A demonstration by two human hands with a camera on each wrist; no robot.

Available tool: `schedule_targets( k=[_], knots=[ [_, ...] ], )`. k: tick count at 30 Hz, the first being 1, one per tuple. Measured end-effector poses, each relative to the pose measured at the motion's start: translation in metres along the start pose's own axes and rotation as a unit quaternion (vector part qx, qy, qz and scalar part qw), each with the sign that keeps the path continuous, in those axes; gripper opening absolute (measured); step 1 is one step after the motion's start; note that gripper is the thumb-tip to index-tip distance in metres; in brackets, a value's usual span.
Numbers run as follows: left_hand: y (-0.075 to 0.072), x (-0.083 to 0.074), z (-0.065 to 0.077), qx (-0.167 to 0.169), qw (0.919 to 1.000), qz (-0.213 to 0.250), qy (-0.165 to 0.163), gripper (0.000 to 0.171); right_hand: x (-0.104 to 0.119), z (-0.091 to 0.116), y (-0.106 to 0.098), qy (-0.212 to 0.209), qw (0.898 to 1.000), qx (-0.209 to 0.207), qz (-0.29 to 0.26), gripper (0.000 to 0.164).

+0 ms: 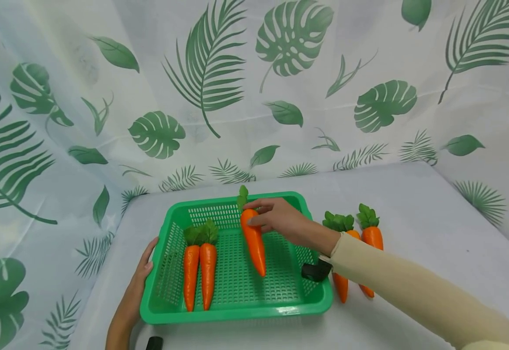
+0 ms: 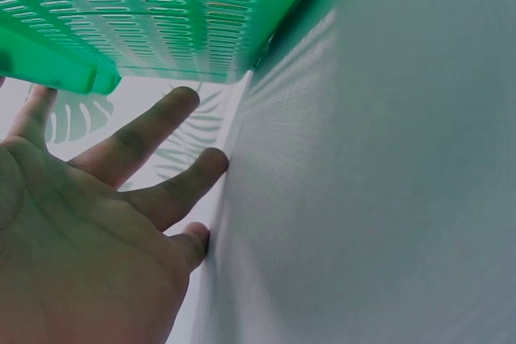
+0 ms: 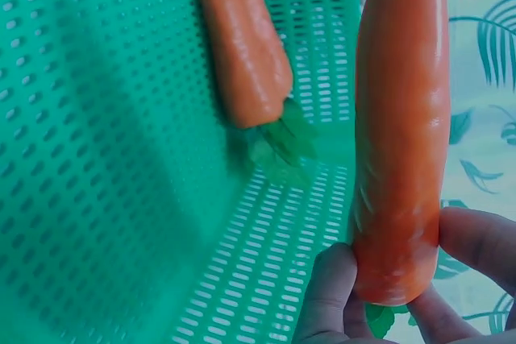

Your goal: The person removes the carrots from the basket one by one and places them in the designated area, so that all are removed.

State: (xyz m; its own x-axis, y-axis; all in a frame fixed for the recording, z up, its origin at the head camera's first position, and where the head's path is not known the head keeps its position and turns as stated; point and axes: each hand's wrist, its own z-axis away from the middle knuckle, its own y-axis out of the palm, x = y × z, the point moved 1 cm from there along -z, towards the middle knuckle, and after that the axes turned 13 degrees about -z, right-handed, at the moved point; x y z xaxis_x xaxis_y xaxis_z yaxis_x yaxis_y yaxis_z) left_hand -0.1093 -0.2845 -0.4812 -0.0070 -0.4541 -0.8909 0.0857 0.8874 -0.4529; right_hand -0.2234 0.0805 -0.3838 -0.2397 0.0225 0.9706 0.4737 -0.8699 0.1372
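My right hand (image 1: 280,221) pinches an orange carrot (image 1: 254,243) near its leafy top, between thumb and fingers. The carrot hangs over the green basket (image 1: 236,318) with its tip pointing down toward the near side. In the right wrist view the same carrot (image 3: 401,134) stands large in front of the basket wall. Two carrots (image 1: 208,277) lie side by side in the basket's left part, leaves toward the far side. At the basket's left rim rests my left hand (image 1: 138,282). Its fingers are spread and mostly straight beside the slotted wall in the left wrist view.
Two more carrots (image 1: 372,237) lie on the white tabletop (image 1: 429,228) right of the basket, partly covered by my right forearm. A leaf-printed curtain (image 1: 236,136) stands behind the table and at both sides.
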Motion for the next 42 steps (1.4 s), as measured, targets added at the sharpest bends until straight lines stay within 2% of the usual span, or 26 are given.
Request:
schedule_targets(
  k=[9, 23, 42],
  knots=[
    [0.000, 0.000, 0.000, -0.001, 1.0000, -0.005, -0.001, 0.059, 0.009, 0.014, -0.015, -0.007, 1.000, 0.000, -0.030, 0.047],
    [0.002, -0.001, -0.001, 0.001, 1.0000, -0.001, 0.003, 0.059, 0.018, 0.034, -0.048, -0.015, 0.999, -0.015, -0.036, 0.051],
    [-0.001, -0.002, 0.002, 0.004, 1.0000, 0.001, 0.009, 0.059, 0.020, 0.068, -0.088, -0.005, 0.997, -0.066, -0.035, 0.054]
  ],
)
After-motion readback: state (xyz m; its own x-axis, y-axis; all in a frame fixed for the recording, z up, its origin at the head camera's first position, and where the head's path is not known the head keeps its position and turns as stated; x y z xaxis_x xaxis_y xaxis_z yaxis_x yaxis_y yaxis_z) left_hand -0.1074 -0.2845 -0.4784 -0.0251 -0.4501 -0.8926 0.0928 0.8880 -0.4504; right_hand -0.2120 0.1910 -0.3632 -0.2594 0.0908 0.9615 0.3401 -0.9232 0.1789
